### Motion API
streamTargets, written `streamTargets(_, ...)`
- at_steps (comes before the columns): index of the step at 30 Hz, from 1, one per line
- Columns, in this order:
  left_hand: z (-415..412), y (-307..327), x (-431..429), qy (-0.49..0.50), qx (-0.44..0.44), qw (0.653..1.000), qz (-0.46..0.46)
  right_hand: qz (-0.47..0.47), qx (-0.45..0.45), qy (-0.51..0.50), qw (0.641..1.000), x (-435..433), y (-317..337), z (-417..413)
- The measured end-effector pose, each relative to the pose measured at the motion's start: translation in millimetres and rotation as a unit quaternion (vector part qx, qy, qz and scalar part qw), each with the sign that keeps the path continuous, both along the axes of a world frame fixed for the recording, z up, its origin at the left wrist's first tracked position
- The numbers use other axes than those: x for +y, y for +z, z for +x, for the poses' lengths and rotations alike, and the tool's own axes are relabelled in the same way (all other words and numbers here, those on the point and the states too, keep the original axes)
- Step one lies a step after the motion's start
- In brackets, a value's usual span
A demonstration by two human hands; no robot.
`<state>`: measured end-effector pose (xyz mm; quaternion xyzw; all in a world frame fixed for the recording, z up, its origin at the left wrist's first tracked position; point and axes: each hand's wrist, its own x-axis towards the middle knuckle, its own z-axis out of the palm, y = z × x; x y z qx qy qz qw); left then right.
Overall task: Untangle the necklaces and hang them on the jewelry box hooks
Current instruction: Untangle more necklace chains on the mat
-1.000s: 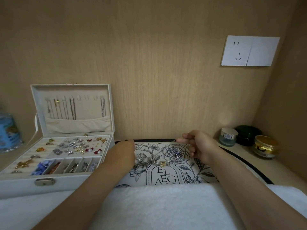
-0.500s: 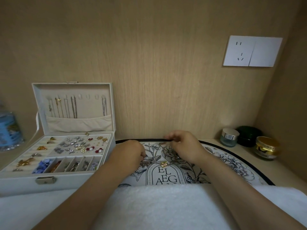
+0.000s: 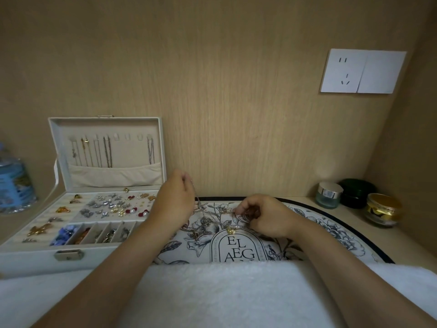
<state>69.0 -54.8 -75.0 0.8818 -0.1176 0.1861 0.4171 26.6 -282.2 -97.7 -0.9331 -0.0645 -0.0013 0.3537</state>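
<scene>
Pinching one chain (image 3: 195,197), our left grip (image 3: 173,201) is holding it above the mat (image 3: 331,230); our right grip (image 3: 267,216) is pinching the tangled necklaces (image 3: 208,220) there. We are judging them limp, fragile: hold beside knots.

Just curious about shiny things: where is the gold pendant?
In the head view, the gold pendant lies mid-frame on the floral mat, just above the EL lettering, beside the right hand.

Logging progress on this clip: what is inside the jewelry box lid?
Several chains hang from hooks in the jewelry box lid; some hooks are bare. The chains' lower ends drop behind the fabric pocket, hidden.
</scene>
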Motion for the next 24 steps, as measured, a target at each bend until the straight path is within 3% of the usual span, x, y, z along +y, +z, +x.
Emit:
streamTargets(3, 9, -13, 7, 0.019, -0.100, 0.980, 0.169, -0.012, -0.003, 0.010, 1.000, -5, 1, -1)
streamTargets(6, 8, -24, 7, 0.026, -0.065, 0.939, 0.338, -0.070, -0.048, -0.018, 0.996, -10, 2, 1)
streamTargets(8, 5, -25, 8, 0.013, -0.035, 0.920, 0.390, -0.134, -0.055, -0.051, 0.988, -13, 3, 2)
streamTargets(10, 6, -26, 8, -0.020, -0.047, 0.921, 0.387, -0.167, -0.036, -0.073, 0.983, -16, 4, 1)
streamTargets(14, 16, -23, -17, -0.147, -0.059, 0.939, 0.306, -0.130, -0.008, -0.077, 0.988, -22, 2, 1)
streamTargets(18, 26, -25, -54, -0.242, -0.035, 0.908, 0.341, -0.066, -0.012, -0.067, 0.995, -28, 1, 2)
streamTargets(24, 42, -35, -62, -0.166, -0.027, 0.905, 0.390, -0.069, 0.021, -0.073, 0.995, -34, -3, 6)
